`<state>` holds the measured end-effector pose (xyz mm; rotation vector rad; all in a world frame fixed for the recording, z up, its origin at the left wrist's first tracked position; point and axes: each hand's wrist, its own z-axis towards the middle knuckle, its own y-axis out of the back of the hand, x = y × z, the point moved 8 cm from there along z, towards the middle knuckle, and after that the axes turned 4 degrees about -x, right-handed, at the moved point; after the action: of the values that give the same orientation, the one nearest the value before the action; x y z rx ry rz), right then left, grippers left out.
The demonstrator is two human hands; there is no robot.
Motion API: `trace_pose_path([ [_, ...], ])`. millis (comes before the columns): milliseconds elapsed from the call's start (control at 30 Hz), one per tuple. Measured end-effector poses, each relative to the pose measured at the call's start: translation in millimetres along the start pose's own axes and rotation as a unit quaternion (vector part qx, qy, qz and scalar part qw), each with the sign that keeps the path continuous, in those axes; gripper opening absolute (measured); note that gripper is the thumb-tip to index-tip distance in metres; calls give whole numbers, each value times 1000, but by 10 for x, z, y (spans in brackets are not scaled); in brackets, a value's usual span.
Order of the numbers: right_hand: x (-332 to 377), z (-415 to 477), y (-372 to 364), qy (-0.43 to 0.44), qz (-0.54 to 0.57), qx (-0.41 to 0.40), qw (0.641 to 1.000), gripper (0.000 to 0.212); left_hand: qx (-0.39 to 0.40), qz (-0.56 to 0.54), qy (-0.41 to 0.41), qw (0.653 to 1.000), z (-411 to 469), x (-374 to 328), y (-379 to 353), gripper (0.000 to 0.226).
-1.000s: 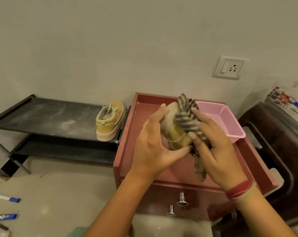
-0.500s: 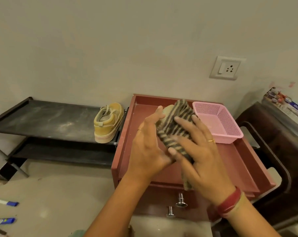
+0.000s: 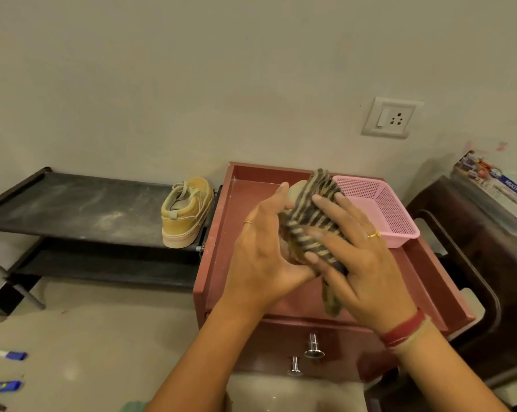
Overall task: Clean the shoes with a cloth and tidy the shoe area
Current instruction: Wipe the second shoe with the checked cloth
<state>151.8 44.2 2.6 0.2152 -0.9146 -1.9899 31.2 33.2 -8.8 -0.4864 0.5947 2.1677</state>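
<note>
My left hand point(image 3: 263, 248) grips a small tan shoe point(image 3: 296, 189) above the red cabinet top point(image 3: 242, 221); only the shoe's toe shows past my fingers. A striped brown and black cloth point(image 3: 310, 215) is draped over the shoe. My right hand point(image 3: 358, 257) presses the cloth against the shoe with straight, spread fingers, and the cloth's tail hangs below my palm. The matching tan shoe point(image 3: 186, 212) stands on the right end of the dusty black shoe rack point(image 3: 82, 206).
A pink mesh basket point(image 3: 382, 209) sits at the back right of the cabinet top. Two chrome knobs point(image 3: 312, 347) stick out of the cabinet front. A dark wooden chair point(image 3: 477, 263) holding a box stands at right. Markers point(image 3: 12, 355) lie on the floor at left.
My right hand slid the cloth up over the shoe, which is now mostly covered. Both hands shifted slightly; the other shoe stayed on the rack.
</note>
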Motion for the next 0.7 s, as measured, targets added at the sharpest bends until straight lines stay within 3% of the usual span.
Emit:
trace_pose_path([
  [100, -186, 10, 46, -143, 159, -64, 975, 48, 10, 6, 8, 1000, 16, -1, -9, 79],
  [133, -132, 21, 25, -144, 153, -66, 975, 48, 8, 14, 7, 1000, 17, 7, 7, 79],
  [267, 161, -25, -107, 14, 9, -12, 1000, 31, 8, 17, -1, 1000, -10, 28, 92, 75],
  [333, -15, 51, -51, -52, 79, -38, 995, 34, 8, 25, -6, 1000, 0, 17, 92, 76],
  [433, -213, 66, -3, -172, 236, -107, 950, 35, 8, 47, -2, 999, 6, 23, 75, 83],
  [567, 20, 9, -133, -91, 140, -45, 985, 33, 13, 49, 6, 999, -13, 91, 121, 78],
  [600, -83, 19, -128, -119, 171, -50, 977, 33, 18, 57, 0, 998, -11, 92, 113, 80],
  [700, -534, -42, -207, -275, 316, -75, 905, 33, 25, 109, -11, 994, -24, 123, 110, 79],
])
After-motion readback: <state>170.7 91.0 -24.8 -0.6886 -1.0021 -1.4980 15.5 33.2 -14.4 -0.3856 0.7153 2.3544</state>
